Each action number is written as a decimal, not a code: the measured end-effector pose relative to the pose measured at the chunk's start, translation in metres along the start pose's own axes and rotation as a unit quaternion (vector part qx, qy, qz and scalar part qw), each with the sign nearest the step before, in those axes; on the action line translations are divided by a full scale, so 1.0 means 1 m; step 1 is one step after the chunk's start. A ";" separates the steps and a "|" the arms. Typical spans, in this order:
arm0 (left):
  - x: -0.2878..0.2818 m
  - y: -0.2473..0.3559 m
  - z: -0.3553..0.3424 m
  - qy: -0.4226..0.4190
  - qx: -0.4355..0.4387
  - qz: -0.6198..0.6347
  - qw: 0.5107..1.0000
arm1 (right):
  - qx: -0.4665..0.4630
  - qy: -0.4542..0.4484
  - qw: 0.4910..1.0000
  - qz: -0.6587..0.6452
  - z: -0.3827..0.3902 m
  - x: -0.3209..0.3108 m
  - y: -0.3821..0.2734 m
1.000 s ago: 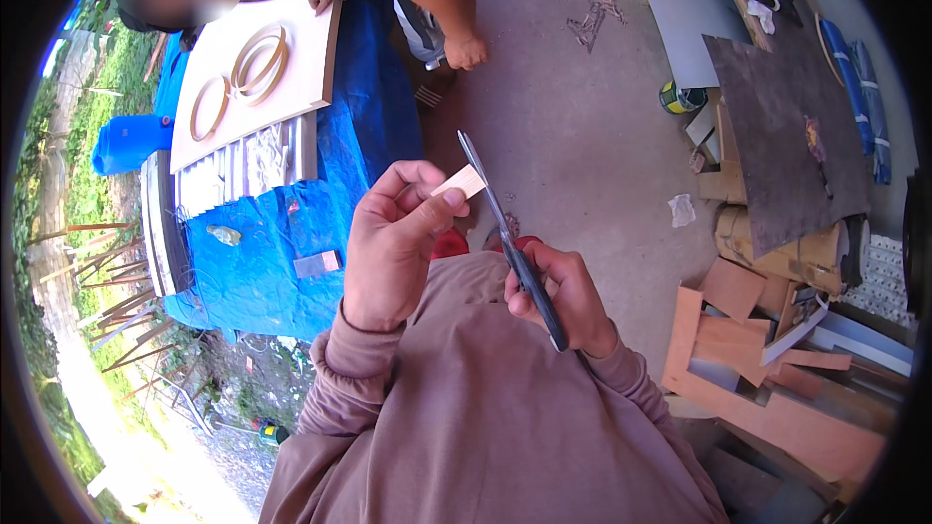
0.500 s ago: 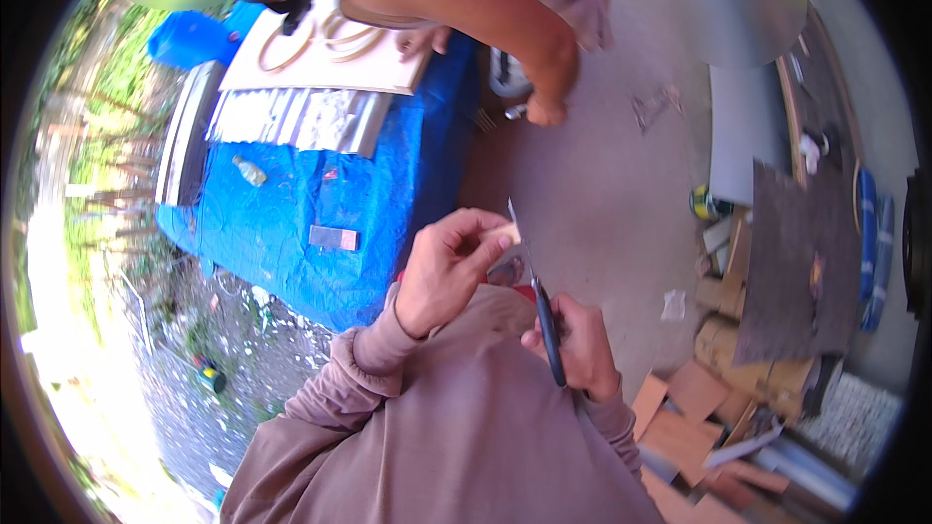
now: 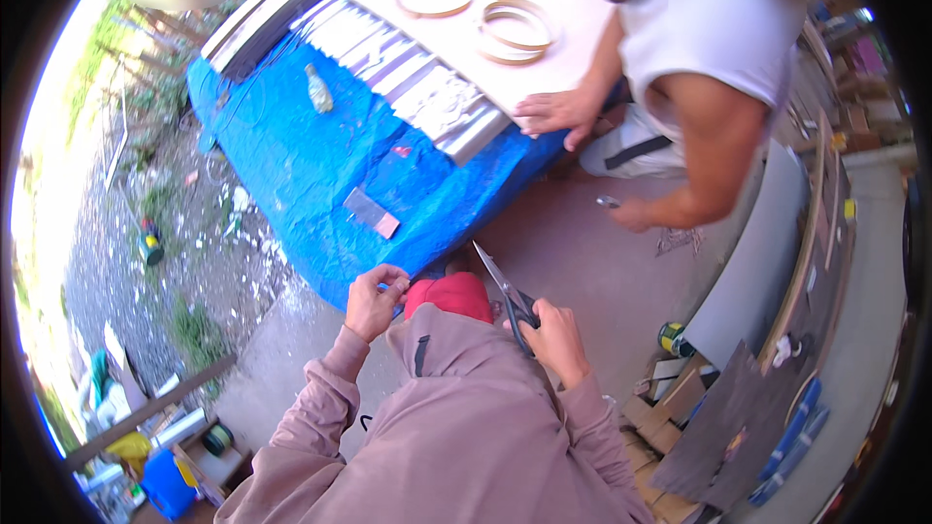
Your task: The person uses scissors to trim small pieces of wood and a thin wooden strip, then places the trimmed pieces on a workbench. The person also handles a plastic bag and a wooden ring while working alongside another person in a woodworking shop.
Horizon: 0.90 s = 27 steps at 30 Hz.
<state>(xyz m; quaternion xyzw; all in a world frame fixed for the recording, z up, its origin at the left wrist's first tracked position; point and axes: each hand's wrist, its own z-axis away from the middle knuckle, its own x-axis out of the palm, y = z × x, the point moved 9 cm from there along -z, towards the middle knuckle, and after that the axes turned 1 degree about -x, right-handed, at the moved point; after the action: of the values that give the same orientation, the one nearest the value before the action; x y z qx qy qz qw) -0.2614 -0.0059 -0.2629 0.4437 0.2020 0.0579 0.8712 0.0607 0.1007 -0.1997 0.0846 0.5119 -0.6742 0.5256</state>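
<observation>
My right hand (image 3: 551, 338) grips black-handled scissors (image 3: 502, 281), their metal blades pointing up toward the blue tarp. To its left, my left hand (image 3: 377, 303) is pinched just off the near edge of the blue tarp (image 3: 252, 184); what it holds, if anything, is too small to make out. Red shorts (image 3: 447, 296) show between my hands. On the tarp lie a small two-tone block (image 3: 371, 212), white corrugated strips (image 3: 408, 78) and a pale board (image 3: 573, 19) with coiled banding (image 3: 515, 29).
A co-worker (image 3: 709, 58) in a white sleeveless top leans at the board, one hand (image 3: 558, 112) resting on its edge, the other (image 3: 631, 213) holding a small metal item. Sheets (image 3: 718, 466) and cardboard (image 3: 655, 422) line the right. Rubble (image 3: 165, 223) and clutter lie left.
The view has swung rightward, toward the table and co-worker. My hands have moved apart, and the pale wooden strip no longer shows between the scissor blades.
</observation>
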 end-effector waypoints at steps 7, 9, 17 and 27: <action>-0.005 -0.091 -0.013 0.075 -0.199 0.385 0.898 | -0.189 -0.093 0.977 0.008 -0.105 0.085 -0.095; 0.004 -0.093 -0.022 0.070 -0.205 0.412 0.885 | -0.195 -0.155 0.968 0.021 -0.130 0.123 -0.116; -0.045 -0.155 -0.081 0.185 -0.131 0.244 0.943 | -0.298 -0.221 0.927 0.060 -0.130 0.219 -0.184; -0.135 -0.273 -0.166 0.245 -0.191 -0.153 0.938 | -0.230 -0.209 0.950 0.029 -0.149 0.144 -0.124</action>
<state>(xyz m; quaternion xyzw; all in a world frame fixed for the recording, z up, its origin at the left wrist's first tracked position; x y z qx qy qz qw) -0.4730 -0.0831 -0.5268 0.2045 0.4600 0.0682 0.8613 -0.1633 0.1175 -0.2879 -0.1663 0.5293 -0.5254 0.6451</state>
